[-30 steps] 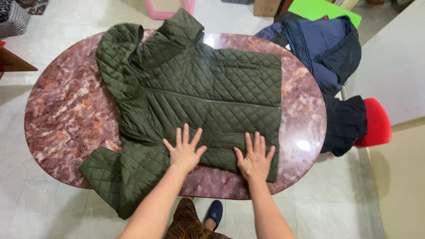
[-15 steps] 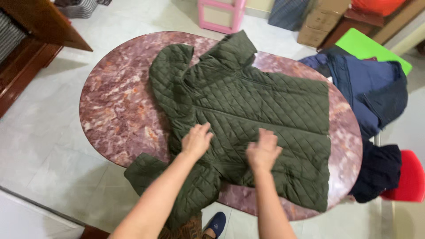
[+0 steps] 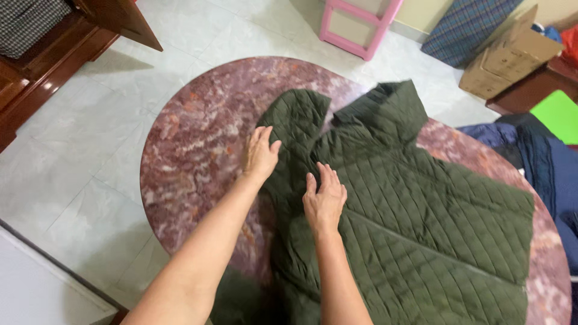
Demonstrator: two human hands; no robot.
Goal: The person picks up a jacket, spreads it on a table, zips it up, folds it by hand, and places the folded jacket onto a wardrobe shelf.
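A dark green quilted jacket lies spread on an oval reddish marble table, its collar toward the far side. My left hand rests flat at the jacket's left edge, by the folded sleeve near the shoulder. My right hand lies flat on the jacket just right of it, fingers slightly apart. Neither hand grips the cloth. The jacket's lower part runs out of view at the bottom.
Dark blue garments lie heaped at the table's right end. A pink stool, cardboard box and checked bag stand on the tiled floor beyond. Wooden furniture is at the far left.
Both hands have moved from the jacket's hem up and left to its shoulder and sleeve area. The view has swung left, so the table and jacket now sit further right.
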